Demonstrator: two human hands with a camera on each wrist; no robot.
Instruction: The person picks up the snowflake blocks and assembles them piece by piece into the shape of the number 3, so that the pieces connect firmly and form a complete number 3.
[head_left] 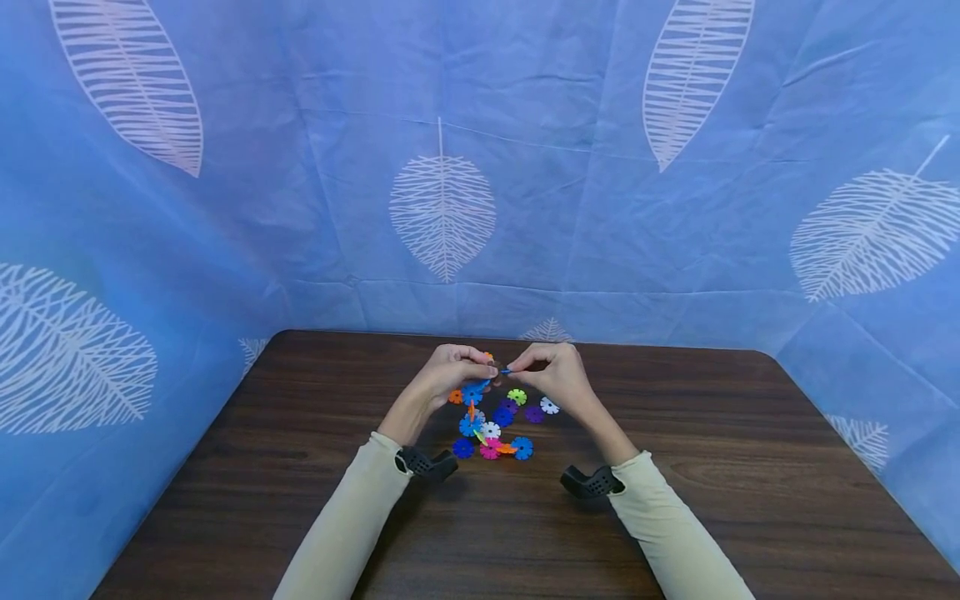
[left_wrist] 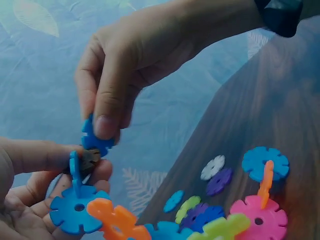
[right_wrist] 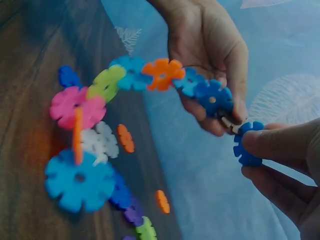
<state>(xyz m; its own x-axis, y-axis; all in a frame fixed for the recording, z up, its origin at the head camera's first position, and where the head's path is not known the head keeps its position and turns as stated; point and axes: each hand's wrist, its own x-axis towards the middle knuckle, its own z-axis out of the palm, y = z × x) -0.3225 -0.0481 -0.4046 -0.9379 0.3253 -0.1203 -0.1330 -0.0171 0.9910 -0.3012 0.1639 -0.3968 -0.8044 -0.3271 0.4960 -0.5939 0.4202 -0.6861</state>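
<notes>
My left hand (head_left: 447, 377) grips the upper end of a chain of notched plastic discs by a small brownish disc (left_wrist: 91, 159). Beside its thumb stand two joined blue discs (left_wrist: 79, 212), followed by an orange disc (right_wrist: 162, 75), a blue one, a lime one (right_wrist: 106, 84) and a pink one (right_wrist: 65, 111). The chain hangs down towards the table and finishes in an orange disc and a large blue disc (right_wrist: 80, 192). Between thumb and fingers, my right hand (head_left: 557, 377) pinches another blue disc (right_wrist: 250, 144), its edge right at the brownish disc.
Loose discs lie on the dark wooden table (head_left: 712, 467) beneath the hands, among them a white disc (head_left: 550, 405), a purple disc (head_left: 534, 414), a lime disc (head_left: 517, 397) and an orange disc (head_left: 455, 397). A blue leaf-print cloth (head_left: 525, 225) hangs behind the table's far edge.
</notes>
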